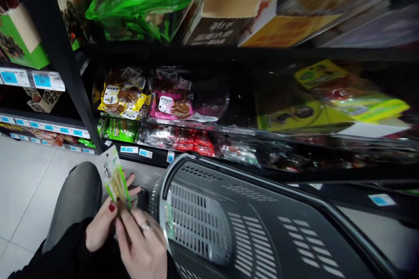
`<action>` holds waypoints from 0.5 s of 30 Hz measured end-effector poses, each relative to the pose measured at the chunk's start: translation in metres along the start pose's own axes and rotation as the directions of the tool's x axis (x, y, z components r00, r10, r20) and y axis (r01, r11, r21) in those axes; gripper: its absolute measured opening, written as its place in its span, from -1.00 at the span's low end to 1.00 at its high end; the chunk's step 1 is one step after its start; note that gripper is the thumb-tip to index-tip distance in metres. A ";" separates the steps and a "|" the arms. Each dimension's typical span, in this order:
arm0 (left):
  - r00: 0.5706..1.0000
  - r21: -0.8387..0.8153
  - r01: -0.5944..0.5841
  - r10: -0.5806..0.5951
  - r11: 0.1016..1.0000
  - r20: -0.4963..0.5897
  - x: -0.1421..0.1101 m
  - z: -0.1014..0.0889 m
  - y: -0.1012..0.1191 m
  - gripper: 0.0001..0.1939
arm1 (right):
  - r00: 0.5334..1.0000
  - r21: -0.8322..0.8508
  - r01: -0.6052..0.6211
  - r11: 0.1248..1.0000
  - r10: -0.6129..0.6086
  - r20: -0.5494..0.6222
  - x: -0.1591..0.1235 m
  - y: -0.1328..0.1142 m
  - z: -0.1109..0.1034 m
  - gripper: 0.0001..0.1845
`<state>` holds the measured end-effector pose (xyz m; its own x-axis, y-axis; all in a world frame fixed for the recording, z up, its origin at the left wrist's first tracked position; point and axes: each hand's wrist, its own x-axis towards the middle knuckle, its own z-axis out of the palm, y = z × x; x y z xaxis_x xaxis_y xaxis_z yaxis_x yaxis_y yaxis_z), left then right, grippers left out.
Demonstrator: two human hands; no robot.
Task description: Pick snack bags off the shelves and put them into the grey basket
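A small green and white snack packet (114, 173) with dark lettering and a clear window is held upright above my lap. My left hand (102, 223) is closed on its lower part, a thumb with a dark red nail pressed against the front. My right hand (144, 242), wearing a ring, pinches the packet's lower end; its fingertips meet those of my left hand. Just right of my hands stands a grey plastic shopping basket (258, 222) with slotted walls. Inside it, near the left end, a pale green item (169, 219) shows partly.
A black store shelf (242, 54) runs across in front, holding clear bins with yellow packets (122, 98), pink packets (172, 104) and red packets (196, 143). Boxes (225, 17) stand above. My bent knee (77, 196) is at left over the tiled floor (24, 183).
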<state>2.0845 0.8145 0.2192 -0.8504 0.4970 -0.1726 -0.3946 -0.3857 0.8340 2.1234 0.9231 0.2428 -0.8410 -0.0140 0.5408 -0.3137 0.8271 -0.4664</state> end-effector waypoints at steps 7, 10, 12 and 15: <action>0.985 -0.416 0.169 -0.168 0.893 0.038 0.003 0.014 0.022 -0.50 | 0.994 0.148 -0.065 0.987 0.052 0.092 -0.003 -0.002 -0.006 -0.70; 0.967 -0.423 0.204 -0.248 0.883 -0.053 0.004 0.011 0.026 -0.50 | 0.977 0.105 -0.203 0.974 0.208 -0.043 -0.002 0.008 -0.009 -0.78; 0.957 -0.437 0.216 -0.279 0.873 -0.085 0.004 0.008 0.025 -0.50 | 0.962 0.071 -0.251 0.965 0.257 -0.088 -0.002 0.013 -0.009 -0.82; 0.956 -0.447 0.220 -0.284 0.867 -0.079 0.004 0.004 0.023 -0.53 | 0.971 0.044 -0.217 0.975 0.220 -0.091 -0.003 0.016 -0.007 -0.84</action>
<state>2.0735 0.8113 0.2395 -0.7284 0.5225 -0.4432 -0.6849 -0.5725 0.4507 2.1245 0.9403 0.2387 -0.8457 0.2197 0.4864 -0.1428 0.7849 -0.6029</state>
